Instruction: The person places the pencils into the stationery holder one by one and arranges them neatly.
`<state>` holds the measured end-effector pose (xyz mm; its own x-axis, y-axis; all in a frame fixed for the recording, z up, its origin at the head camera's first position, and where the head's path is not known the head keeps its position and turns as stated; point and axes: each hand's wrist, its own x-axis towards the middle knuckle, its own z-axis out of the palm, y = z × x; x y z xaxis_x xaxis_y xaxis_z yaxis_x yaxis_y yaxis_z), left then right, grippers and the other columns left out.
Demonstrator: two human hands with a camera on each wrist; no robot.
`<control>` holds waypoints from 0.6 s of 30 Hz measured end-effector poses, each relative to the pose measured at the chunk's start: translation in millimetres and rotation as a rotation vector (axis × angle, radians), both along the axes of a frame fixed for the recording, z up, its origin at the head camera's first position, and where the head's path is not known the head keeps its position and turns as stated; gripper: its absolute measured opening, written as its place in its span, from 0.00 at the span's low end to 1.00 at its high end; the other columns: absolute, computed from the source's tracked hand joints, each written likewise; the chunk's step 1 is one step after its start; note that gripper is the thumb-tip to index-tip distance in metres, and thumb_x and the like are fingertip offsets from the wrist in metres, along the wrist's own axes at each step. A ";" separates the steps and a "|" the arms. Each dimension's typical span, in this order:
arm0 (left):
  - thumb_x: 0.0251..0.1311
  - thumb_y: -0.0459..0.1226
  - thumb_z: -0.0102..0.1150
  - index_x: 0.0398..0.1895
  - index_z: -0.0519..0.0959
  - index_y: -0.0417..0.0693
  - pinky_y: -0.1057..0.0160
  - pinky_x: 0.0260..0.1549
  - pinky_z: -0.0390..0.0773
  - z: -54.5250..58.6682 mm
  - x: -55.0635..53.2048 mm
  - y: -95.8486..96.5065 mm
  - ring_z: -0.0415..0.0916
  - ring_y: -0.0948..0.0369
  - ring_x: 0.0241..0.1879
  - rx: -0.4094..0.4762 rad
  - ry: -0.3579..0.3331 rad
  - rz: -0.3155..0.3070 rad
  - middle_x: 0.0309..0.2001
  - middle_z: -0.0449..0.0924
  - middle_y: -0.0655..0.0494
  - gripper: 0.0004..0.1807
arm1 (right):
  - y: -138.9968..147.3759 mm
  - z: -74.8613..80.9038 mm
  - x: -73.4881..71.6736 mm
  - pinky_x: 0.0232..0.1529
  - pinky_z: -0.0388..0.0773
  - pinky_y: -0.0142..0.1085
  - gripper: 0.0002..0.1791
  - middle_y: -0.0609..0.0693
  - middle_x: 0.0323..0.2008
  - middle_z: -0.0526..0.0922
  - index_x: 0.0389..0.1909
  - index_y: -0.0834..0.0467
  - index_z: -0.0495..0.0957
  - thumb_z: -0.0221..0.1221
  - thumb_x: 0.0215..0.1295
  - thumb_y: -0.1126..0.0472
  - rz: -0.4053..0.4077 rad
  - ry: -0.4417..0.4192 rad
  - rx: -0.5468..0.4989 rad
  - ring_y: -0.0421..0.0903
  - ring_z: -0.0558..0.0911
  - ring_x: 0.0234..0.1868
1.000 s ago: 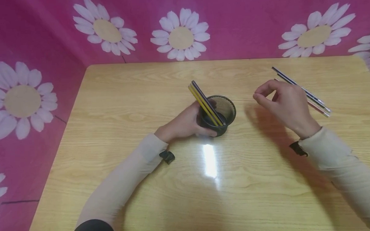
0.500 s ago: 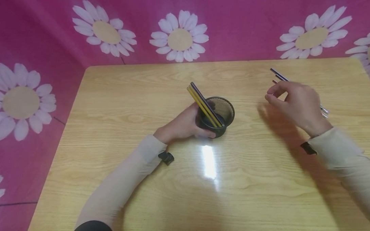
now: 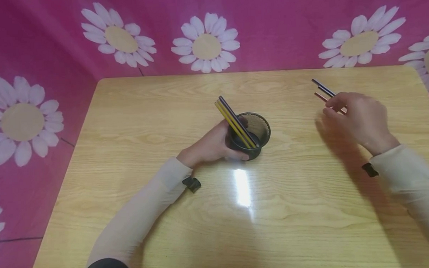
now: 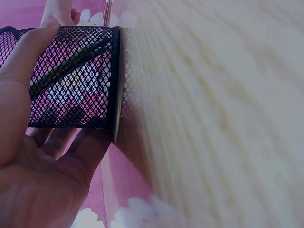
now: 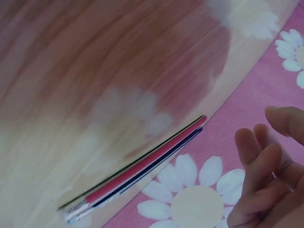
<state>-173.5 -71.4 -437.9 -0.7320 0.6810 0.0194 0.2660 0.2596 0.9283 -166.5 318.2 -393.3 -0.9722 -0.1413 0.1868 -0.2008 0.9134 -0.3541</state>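
Note:
My left hand (image 3: 213, 144) grips a black mesh pencil cup (image 3: 259, 126) from its left side, thumb in front. In the left wrist view the cup's base is close to the tabletop. Yellow and dark pencils (image 3: 234, 121) lean inside the cup toward the left. Over to the right, my right hand (image 3: 361, 119) hovers with loosely bent fingers and nothing between them. Partly hidden below it in the head view lie a few pencils (image 3: 322, 89). The right wrist view shows a red pencil (image 5: 147, 164) among darker ones, side by side, with the thumb apart from the fingers.
The wooden table (image 3: 189, 229) reaches back to a pink flowered cloth (image 3: 274, 29) behind it and at the left. Light glares off the tabletop in front of the cup. A black strap (image 3: 192, 183) is on the left wrist, another black strap (image 3: 370, 169) on the right.
My right hand has moved right, away from the cup and over the loose pencils, covering more of them. The left hand and the cup have stayed in place.

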 end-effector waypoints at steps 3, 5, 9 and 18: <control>0.48 0.38 0.90 0.77 0.67 0.36 0.61 0.79 0.57 -2.0 -1.1 -0.3 0.71 0.57 0.72 0.003 -0.002 -0.003 0.67 0.79 0.48 0.55 | 5.3 1.3 -3.0 0.32 0.65 0.53 0.12 0.63 0.41 0.89 0.49 0.62 0.88 0.65 0.76 0.57 -0.025 -0.062 0.023 0.61 0.81 0.36; 0.48 0.38 0.90 0.77 0.67 0.35 0.61 0.78 0.57 -2.8 -0.9 0.2 0.71 0.57 0.71 0.006 0.001 -0.001 0.67 0.78 0.48 0.55 | 8.7 1.8 -4.5 0.32 0.66 0.54 0.13 0.64 0.42 0.88 0.50 0.63 0.87 0.64 0.77 0.56 -0.039 -0.097 0.049 0.62 0.81 0.38; 0.47 0.37 0.90 0.77 0.67 0.35 0.61 0.78 0.58 -2.1 0.2 0.5 0.72 0.58 0.71 0.008 0.001 0.002 0.67 0.79 0.47 0.54 | 13.9 1.7 -6.7 0.31 0.68 0.56 0.15 0.66 0.44 0.88 0.52 0.64 0.86 0.63 0.77 0.56 -0.059 -0.137 0.083 0.63 0.82 0.39; 0.48 0.36 0.89 0.76 0.66 0.33 0.61 0.78 0.59 1.5 1.6 0.7 0.73 0.57 0.69 0.011 0.003 0.002 0.63 0.81 0.48 0.54 | 22.8 0.4 -11.3 0.36 0.68 0.60 0.15 0.67 0.45 0.86 0.52 0.66 0.84 0.63 0.77 0.58 -0.107 -0.226 0.134 0.66 0.81 0.42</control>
<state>-171.9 -70.7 -436.4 -0.7332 0.6794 0.0289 0.2684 0.2501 0.9303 -177.8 341.0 -393.0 -0.9977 -0.0447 -0.0501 -0.0306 0.9669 -0.2533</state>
